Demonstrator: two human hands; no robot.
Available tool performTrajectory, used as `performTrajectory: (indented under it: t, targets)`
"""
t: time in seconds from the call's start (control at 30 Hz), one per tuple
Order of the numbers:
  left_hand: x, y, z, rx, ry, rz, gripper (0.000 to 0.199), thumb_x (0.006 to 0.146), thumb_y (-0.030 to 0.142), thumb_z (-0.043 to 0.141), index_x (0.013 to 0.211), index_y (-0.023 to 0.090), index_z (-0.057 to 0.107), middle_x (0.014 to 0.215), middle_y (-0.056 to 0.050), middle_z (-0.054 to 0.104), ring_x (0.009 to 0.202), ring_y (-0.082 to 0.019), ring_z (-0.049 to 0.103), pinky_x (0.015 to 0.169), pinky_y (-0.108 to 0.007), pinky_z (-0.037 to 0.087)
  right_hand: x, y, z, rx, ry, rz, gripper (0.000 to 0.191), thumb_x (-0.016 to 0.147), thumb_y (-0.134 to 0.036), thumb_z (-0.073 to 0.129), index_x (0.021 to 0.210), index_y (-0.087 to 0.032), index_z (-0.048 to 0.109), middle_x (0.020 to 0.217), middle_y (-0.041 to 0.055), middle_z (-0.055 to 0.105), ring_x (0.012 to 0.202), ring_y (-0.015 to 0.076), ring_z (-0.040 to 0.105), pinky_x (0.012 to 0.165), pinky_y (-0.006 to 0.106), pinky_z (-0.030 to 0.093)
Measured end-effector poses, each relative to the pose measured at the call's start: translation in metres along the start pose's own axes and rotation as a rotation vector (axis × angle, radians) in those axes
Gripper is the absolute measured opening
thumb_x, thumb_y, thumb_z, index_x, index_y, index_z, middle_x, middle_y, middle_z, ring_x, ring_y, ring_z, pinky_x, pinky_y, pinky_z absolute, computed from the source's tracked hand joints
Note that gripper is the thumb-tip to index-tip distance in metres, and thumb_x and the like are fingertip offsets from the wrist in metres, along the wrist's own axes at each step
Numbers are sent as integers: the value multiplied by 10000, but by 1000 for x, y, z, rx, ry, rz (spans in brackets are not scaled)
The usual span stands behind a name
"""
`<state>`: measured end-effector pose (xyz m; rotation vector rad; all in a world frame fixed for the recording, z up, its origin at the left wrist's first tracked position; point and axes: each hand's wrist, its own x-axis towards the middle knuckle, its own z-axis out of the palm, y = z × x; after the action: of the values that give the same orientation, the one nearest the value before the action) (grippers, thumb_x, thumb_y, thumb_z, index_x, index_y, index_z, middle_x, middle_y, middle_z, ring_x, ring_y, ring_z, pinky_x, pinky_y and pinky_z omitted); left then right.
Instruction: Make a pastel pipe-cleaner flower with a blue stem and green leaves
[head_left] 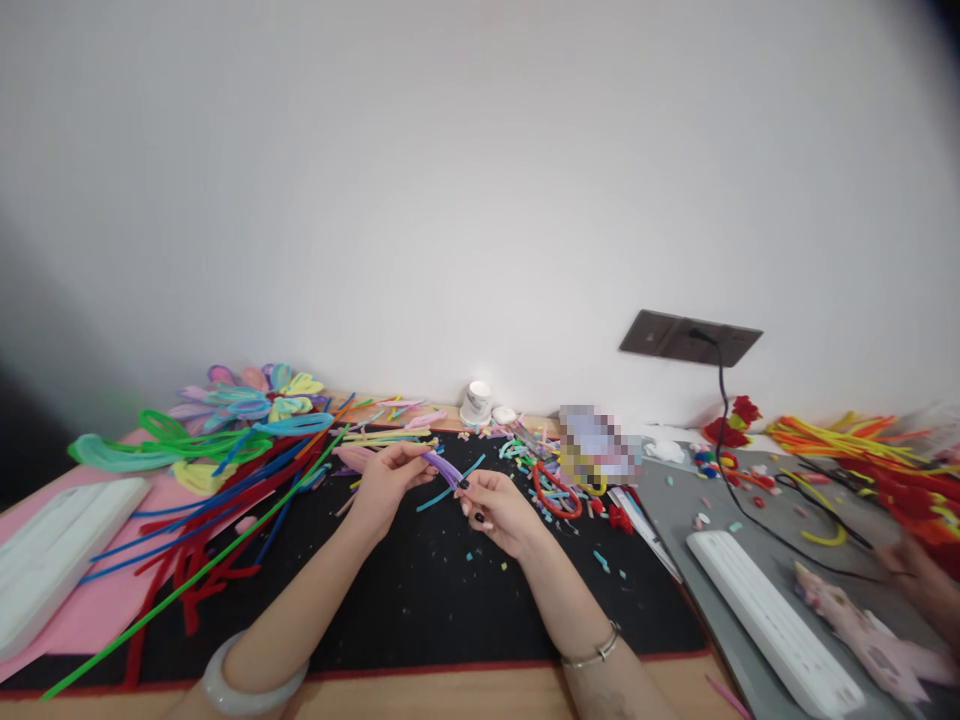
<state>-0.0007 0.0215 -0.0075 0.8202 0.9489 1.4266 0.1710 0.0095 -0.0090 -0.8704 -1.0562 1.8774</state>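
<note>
A bundle of purple pipe cleaners stretches between my two hands above the black mat. My left hand pinches its left end, with fingertips pressed together. My right hand grips the other end between thumb and fingers. A blue pipe cleaner crosses near my right fingertips; whether I hold it too, I cannot tell. Just behind my left hand lie pink pipe cleaners. Small cut pieces are scattered on the mat around my hands.
Left: looped pipe-cleaner flowers, loose blue stems and a white power strip. A paper cup stands by the wall. Right: a red loop, a black cable, another white strip and another person's hand.
</note>
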Motion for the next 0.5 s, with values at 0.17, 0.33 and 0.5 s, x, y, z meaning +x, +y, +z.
performTrajectory:
  t: [0.17,0.33,0.5]
  targets:
    - [1,0,-1,-11,2,-5,274,542,265,793,741,131,659,659,5,673,585,-104,631,613,-222,530,0,0,1,-31,28,-53,287,657,-350,730,620,-131,549,490,-15,558,349,21,339,340,162,143]
    - [0,1,-2,27,5,-10,267,554,270,779,749,130,663,637,6,673,579,-102,628,619,-220,526,2,-3,-3,-117,125,-67,308,723,-434,638,678,-136,576,514,-25,542,325,26,328,305,155,158]
    - [-1,2,0,140,-49,-28,241,554,271,763,720,130,659,631,5,676,576,-113,627,640,-253,531,0,-7,-2,-156,133,-89,320,751,-443,598,657,-137,588,500,-42,490,324,19,279,310,162,119]
